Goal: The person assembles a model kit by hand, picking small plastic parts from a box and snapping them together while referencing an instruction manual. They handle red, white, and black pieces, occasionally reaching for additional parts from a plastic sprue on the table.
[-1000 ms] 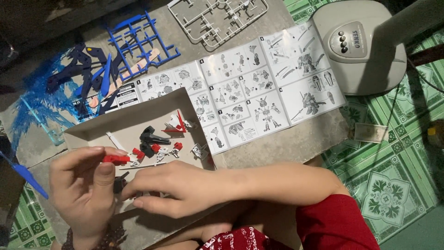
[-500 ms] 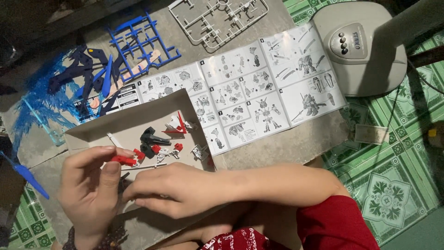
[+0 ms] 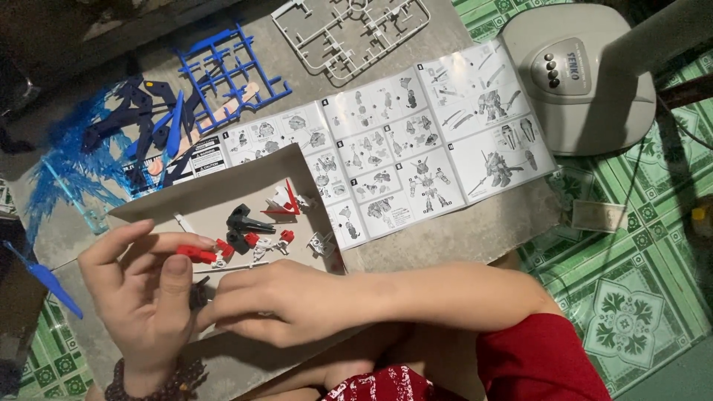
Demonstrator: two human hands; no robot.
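Pinching a small red plastic part (image 3: 197, 254) between thumb and forefinger, the left hand (image 3: 145, 297) holds it over the cardboard tray's (image 3: 215, 194) left edge. It looks light, stiff and easily snapped, best held by its flat sides. The right hand (image 3: 286, 304) curls beside it, perhaps over a dark piece (image 3: 198, 293); I cannot tell its grip. Since the earlier frame, little has shifted.

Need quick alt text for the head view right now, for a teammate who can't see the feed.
Seen from above, the left hand pinches a small red plastic part while the right hand rests beside it over a shallow cardboard tray of loose red, black and white model pieces. Beyond lie a folded-out instruction sheet, blue part frames and a grey one, with a fan base at right.
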